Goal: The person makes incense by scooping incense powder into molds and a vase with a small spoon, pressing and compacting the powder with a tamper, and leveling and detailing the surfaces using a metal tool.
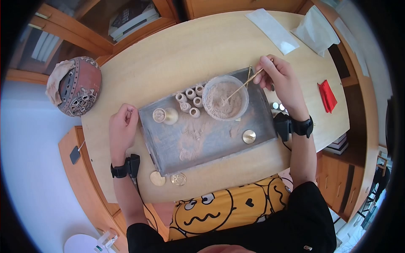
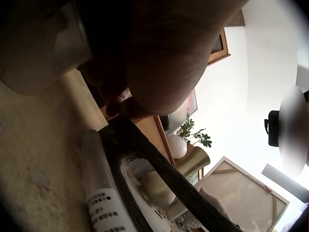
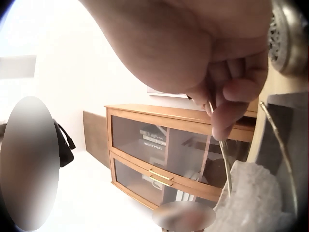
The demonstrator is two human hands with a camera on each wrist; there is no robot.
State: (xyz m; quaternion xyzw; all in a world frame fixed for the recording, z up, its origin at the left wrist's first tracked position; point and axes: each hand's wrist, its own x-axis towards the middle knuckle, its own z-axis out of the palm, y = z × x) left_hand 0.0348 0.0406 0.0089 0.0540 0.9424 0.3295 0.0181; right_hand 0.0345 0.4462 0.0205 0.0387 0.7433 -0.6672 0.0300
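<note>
My right hand (image 1: 280, 80) pinches a thin golden stick (image 1: 254, 77) whose lower end is in the pinkish-brown powder of a round bowl (image 1: 204, 105). In the right wrist view the fingertips hold the stick (image 3: 226, 164) above the bowl's pale wall (image 3: 248, 198). A second golden stick (image 3: 282, 140) lies beside the bowl. My left hand (image 1: 123, 128), fingers curled with nothing visible in them, is by the left edge of the grey tray (image 1: 202, 162). Inside the tray, near that hand, is a golden vessel (image 1: 171, 116) with powder at its mouth; several small powdery pots (image 1: 197, 102) cluster left of the bowl.
A golden round piece (image 1: 249, 136) lies in the tray's right part. Two golden discs, one plain (image 1: 157, 178) and one patterned (image 1: 178, 179), lie before the tray. A red ornate pot (image 1: 84, 84) is at left, a red packet (image 1: 327, 96) at right, white sheets (image 1: 273, 31) behind.
</note>
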